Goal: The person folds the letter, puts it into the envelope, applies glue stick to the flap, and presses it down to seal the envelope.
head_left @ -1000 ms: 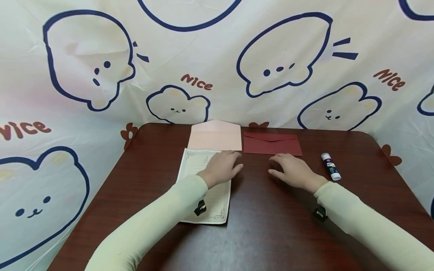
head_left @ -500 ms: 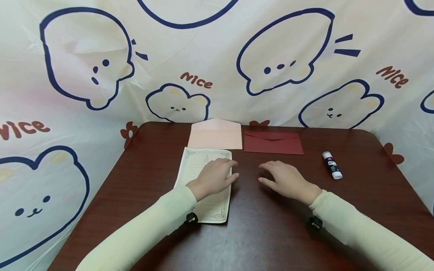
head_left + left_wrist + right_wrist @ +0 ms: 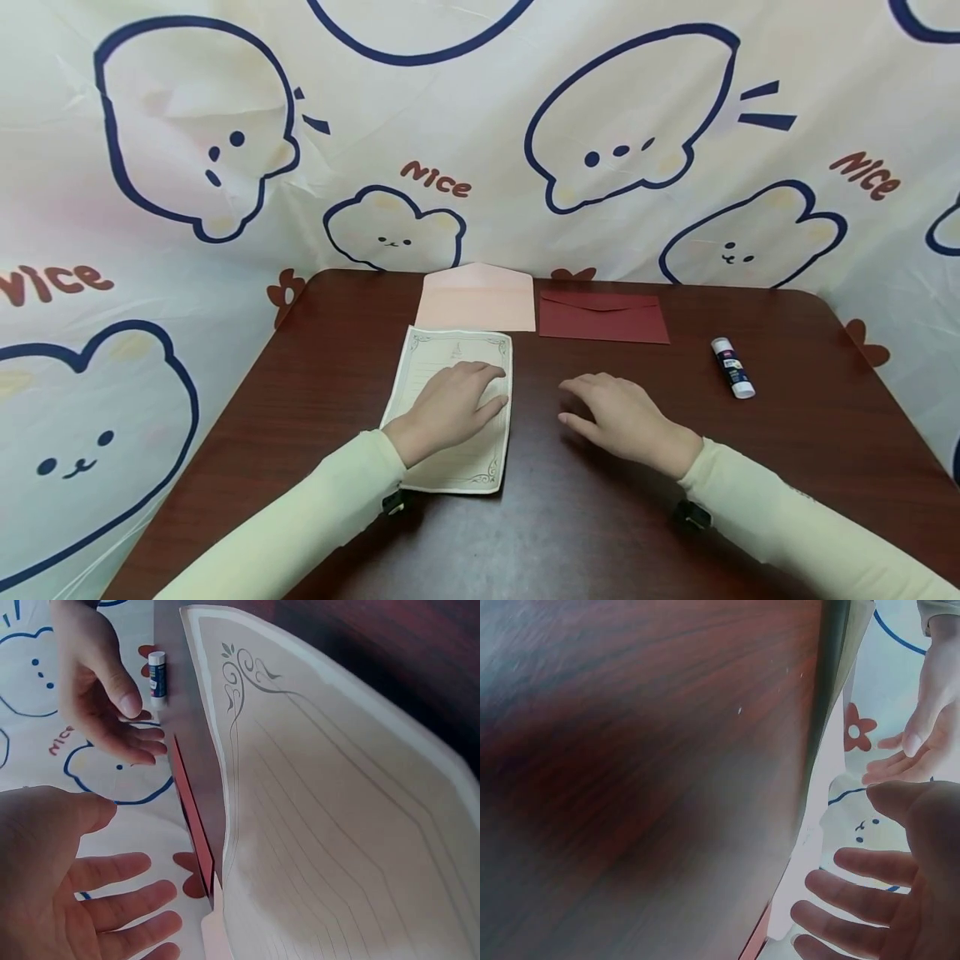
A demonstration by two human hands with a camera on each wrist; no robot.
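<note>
My left hand (image 3: 450, 407) hovers over the cream letter paper (image 3: 457, 475), its fingers relaxed and holding nothing. The paper has thin ruled lines and scrolled corner ornaments, and part of it is hidden under the hand and sleeve. In the left wrist view a gap shows between the left fingers (image 3: 127, 904) and the sheet. To the right of the paper, my right hand (image 3: 622, 421) is held above the bare tabletop with loosely bent fingers, gripping nothing. Behind the paper lies a pale pink envelope (image 3: 476, 308) with its flap up. Beside it rests a dark red envelope (image 3: 603, 321), flap down.
A capped glue stick (image 3: 732, 368) lies on the right part of the brown wooden table (image 3: 315, 367). A cream cloth (image 3: 495, 108) printed with cartoon bears hangs round the table's back and sides.
Both hands have drawn back toward the person. The left hand has also shifted left over the paper, and the right hand has come left. The paper, envelopes and glue stick have stayed put.
</note>
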